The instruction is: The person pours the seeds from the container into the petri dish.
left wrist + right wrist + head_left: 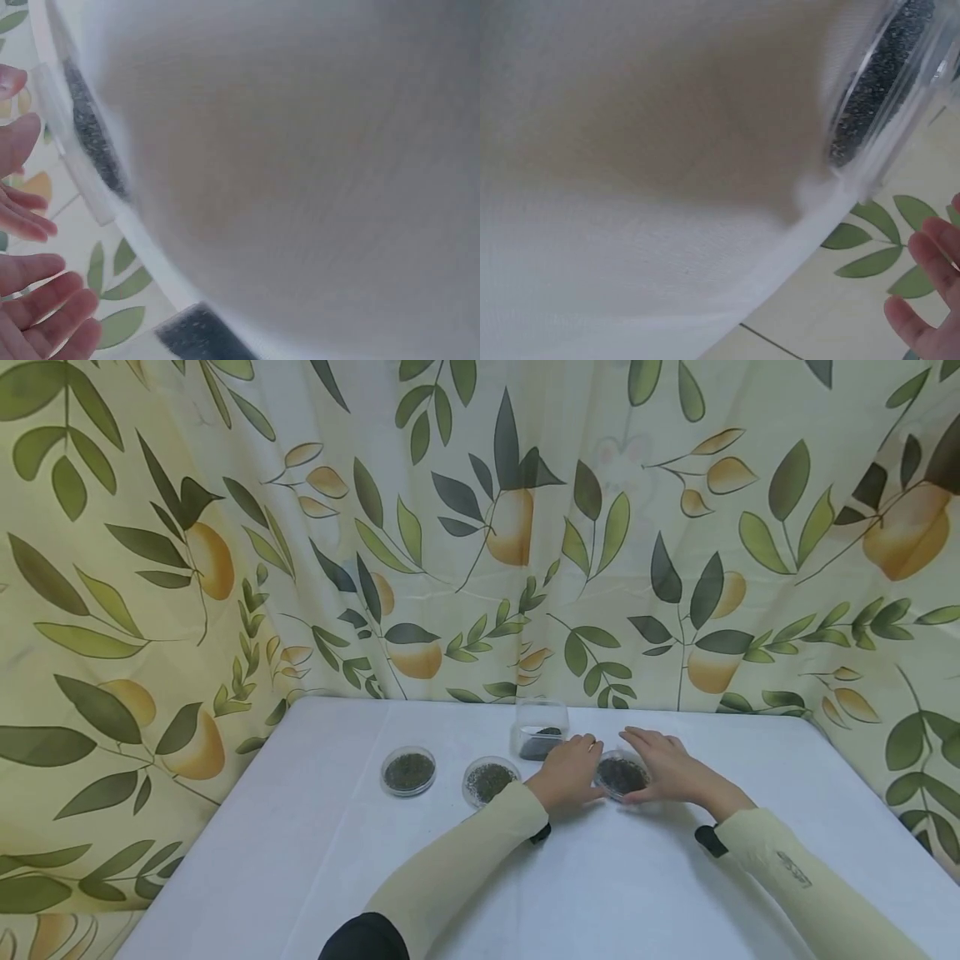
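Both hands are at a round clear dish (616,796) of dark grains on the right part of the table. My left hand (570,772) is at its left edge, fingers toward the rim. From the other side, my right hand (663,770) spreads its fingers behind the dish, with its thumb in front. The right wrist view shows the clear dish (901,109) close up, with loosely extended fingers (930,262) beside it. In the left wrist view, relaxed fingers (60,307) show at the left edge. The dish sits on the tabletop, partly covered by the hands.
A middle dish (469,793) of similar dark grains lies partly behind my left forearm. Farther left is another dish (407,792). A clear box (531,720) with dark grains stands behind my left hand. The white table (247,860) meets a leaf-and-fruit patterned curtain (337,635) at the back.
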The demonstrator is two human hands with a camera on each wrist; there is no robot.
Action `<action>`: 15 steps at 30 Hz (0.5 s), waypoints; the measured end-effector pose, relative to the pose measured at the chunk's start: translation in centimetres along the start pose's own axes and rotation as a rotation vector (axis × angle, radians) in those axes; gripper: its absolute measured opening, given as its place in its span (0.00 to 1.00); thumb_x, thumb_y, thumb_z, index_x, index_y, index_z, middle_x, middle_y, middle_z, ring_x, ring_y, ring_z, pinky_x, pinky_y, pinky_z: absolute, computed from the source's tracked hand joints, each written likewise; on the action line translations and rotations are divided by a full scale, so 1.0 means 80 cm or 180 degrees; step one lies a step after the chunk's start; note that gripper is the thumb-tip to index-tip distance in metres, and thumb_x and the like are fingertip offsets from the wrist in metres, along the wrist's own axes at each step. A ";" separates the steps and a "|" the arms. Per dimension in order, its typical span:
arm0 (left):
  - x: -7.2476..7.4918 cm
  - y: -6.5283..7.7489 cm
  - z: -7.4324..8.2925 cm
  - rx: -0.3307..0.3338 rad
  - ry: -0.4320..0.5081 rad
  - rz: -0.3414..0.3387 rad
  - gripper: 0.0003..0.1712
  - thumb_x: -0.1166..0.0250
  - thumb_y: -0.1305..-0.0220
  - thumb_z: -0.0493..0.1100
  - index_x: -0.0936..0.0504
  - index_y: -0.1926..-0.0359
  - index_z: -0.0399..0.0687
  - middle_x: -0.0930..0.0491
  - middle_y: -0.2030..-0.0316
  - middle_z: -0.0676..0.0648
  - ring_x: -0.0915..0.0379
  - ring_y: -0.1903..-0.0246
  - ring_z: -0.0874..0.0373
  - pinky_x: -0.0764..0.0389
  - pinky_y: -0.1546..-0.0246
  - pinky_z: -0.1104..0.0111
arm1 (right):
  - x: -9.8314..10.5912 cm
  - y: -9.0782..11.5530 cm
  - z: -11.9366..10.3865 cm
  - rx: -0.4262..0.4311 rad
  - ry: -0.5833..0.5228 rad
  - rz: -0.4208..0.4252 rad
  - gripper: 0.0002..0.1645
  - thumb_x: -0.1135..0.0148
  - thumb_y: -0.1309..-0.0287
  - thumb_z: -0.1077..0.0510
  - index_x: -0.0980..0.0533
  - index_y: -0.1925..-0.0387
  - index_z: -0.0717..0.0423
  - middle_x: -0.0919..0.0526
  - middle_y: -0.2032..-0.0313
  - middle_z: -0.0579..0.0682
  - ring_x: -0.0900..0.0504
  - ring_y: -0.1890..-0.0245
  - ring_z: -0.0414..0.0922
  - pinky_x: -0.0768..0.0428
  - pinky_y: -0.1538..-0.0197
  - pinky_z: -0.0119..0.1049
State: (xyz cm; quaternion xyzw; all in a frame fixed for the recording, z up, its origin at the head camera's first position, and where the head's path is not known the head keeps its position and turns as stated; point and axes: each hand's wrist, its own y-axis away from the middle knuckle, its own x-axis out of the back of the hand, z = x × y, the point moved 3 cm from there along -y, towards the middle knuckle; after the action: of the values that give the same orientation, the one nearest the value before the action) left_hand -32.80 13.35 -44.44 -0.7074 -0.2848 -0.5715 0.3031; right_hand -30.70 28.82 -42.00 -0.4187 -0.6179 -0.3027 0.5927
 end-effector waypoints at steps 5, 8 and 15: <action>0.018 0.007 -0.002 0.0000 -0.0112 0.0112 0.51 0.46 0.44 0.73 0.42 0.30 0.46 0.38 0.33 0.49 0.40 0.34 0.58 0.34 0.36 0.69 | 0.010 0.002 -0.004 0.0026 0.0144 0.0122 0.61 0.25 0.67 0.39 0.39 0.38 0.70 0.36 0.38 0.70 0.36 0.39 0.66 0.38 0.43 0.66; 0.027 0.013 -0.008 0.0050 -0.0163 0.0148 0.52 0.48 0.43 0.74 0.47 0.28 0.47 0.44 0.29 0.48 0.47 0.30 0.55 0.41 0.31 0.66 | 0.016 0.003 -0.008 -0.0005 0.0190 0.0191 0.59 0.26 0.64 0.39 0.40 0.37 0.70 0.36 0.38 0.70 0.37 0.39 0.65 0.39 0.42 0.67; 0.051 0.029 -0.032 0.0295 -0.0236 0.0191 0.53 0.52 0.42 0.74 0.57 0.26 0.51 0.61 0.25 0.49 0.64 0.26 0.51 0.52 0.28 0.57 | 0.037 0.002 -0.028 -0.0190 0.0087 0.0268 0.54 0.33 0.52 0.42 0.45 0.35 0.71 0.42 0.35 0.71 0.43 0.35 0.66 0.47 0.38 0.69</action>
State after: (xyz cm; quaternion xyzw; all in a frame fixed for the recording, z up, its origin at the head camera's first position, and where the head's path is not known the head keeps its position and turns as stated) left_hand -31.90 10.15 -40.25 -0.7215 -0.3007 -0.5217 0.3418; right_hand -29.31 27.39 -38.83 -0.4576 -0.5822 -0.3015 0.6006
